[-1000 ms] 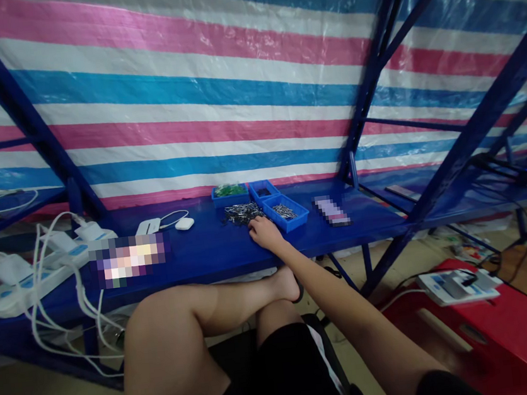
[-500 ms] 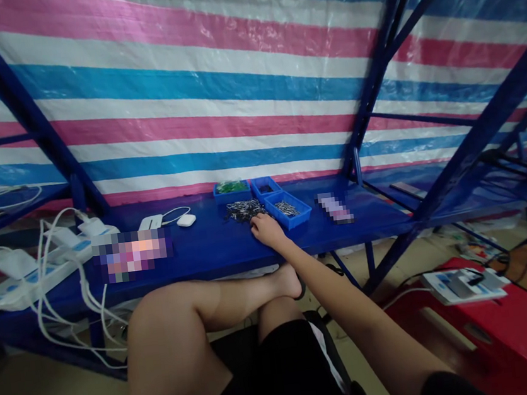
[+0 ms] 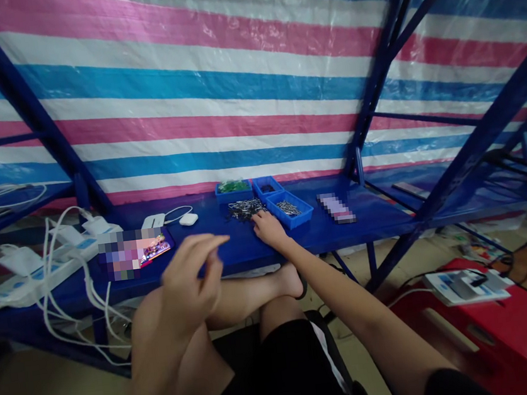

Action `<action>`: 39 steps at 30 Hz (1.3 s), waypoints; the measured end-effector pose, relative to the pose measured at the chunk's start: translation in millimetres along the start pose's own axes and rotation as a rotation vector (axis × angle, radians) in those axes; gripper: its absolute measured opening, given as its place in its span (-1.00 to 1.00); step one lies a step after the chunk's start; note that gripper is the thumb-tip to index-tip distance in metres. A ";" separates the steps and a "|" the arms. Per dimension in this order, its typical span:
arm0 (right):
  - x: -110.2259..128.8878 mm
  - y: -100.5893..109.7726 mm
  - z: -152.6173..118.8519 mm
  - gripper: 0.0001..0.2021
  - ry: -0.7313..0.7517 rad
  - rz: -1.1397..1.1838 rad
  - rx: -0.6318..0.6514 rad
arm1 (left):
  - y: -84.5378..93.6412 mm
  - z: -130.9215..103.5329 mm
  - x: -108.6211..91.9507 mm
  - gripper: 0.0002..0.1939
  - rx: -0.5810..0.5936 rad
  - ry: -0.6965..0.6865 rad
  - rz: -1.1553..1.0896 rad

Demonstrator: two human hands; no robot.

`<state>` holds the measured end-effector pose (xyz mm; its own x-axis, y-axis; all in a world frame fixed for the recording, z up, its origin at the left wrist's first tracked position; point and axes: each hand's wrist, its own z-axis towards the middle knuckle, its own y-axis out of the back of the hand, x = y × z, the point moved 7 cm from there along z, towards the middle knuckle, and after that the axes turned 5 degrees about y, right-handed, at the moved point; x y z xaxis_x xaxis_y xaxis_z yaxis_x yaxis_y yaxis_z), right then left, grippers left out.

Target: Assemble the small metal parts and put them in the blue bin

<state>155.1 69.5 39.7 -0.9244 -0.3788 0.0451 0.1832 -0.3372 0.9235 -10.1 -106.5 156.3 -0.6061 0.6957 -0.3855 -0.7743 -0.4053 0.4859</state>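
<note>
My left hand (image 3: 194, 280) is raised over my crossed leg, in front of the blue table's edge. Its index finger points right, the thumb is apart from it, and nothing shows between them. My right hand (image 3: 268, 229) rests on the table at the near right side of a pile of small dark and silver pieces (image 3: 246, 208); its fingertips touch the pile, and what they may hold is too small to tell. Right beside it is a blue tray of silver pieces (image 3: 288, 208). Behind stand a blue tray with green pieces (image 3: 232, 187) and one with dark pieces (image 3: 267, 187).
A lit phone (image 3: 155, 246), a white case (image 3: 188, 219) and a power strip with chargers and cables (image 3: 57, 265) lie at the left. Another phone (image 3: 337, 207) is right of the trays. A red stool (image 3: 520, 327) stands lower right, below blue frame bars.
My left hand has come into view from below and is raised over my leg. My right hand stays by the pile, with little visible movement.
</note>
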 end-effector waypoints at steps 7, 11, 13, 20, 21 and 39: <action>4.6 -3.2 11.1 -0.74 -0.031 -0.027 0.064 | -124.5 17.7 116.0 -0.78 0.470 0.350 0.351; 2.6 -7.8 18.5 -0.75 -0.092 -0.043 0.084 | -155.2 14.0 132.7 -0.78 0.495 0.323 0.409; 2.1 -8.2 20.4 -0.74 -0.107 -0.061 0.070 | -158.5 14.3 136.3 -0.78 0.440 0.310 0.388; 6.8 -6.0 22.9 -0.70 -0.054 -0.151 0.018 | -161.8 11.5 158.3 -0.76 0.411 0.435 0.107; 7.0 -5.8 23.6 -0.70 -0.051 -0.157 0.015 | -162.3 11.1 159.1 -0.77 0.416 0.437 0.112; 15.8 1.1 20.3 -0.75 0.102 -0.204 -0.016 | -163.8 6.1 170.8 -0.69 0.326 0.529 -0.013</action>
<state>133.9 80.6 49.2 -0.9045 -0.3857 -0.1818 0.0017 -0.4295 0.9031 14.3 82.4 15.6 -0.6695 0.2778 -0.6889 -0.7376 -0.1388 0.6608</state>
